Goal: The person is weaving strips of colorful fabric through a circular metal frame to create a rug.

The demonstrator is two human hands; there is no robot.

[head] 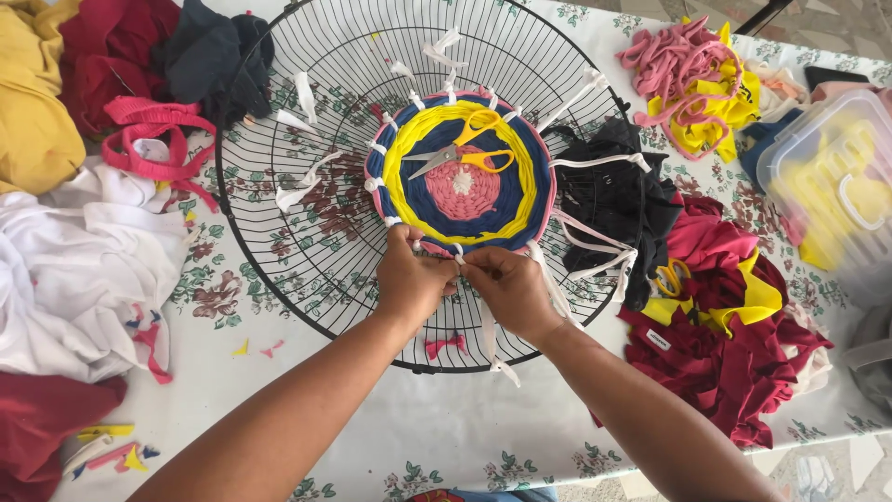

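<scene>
Head view, looking down on a round black wire fan guard (279, 232) lying flat on a floral tablecloth (446, 437). Woven onto the guard's centre: a round rag mat of pink, navy and yellow fabric rings (462, 178), edged in pink, with white cloth strips (595, 246) running outward from it like spokes. On top of the mat, yellow-handled scissors (465, 151), blades partly apart. At the mat's near edge, left hand (412, 279) and right hand (509, 286), fingertips touching, both pinched on a white strip where it meets the weave. Right of the guard: black fabric heap (618, 200), then dark red and yellow cloth pile (725, 325), and a clear plastic lidded box (827, 177) beyond. Left of the guard: white cloth (84, 270), pink strips (153, 139), yellow cloth (32, 102).
</scene>
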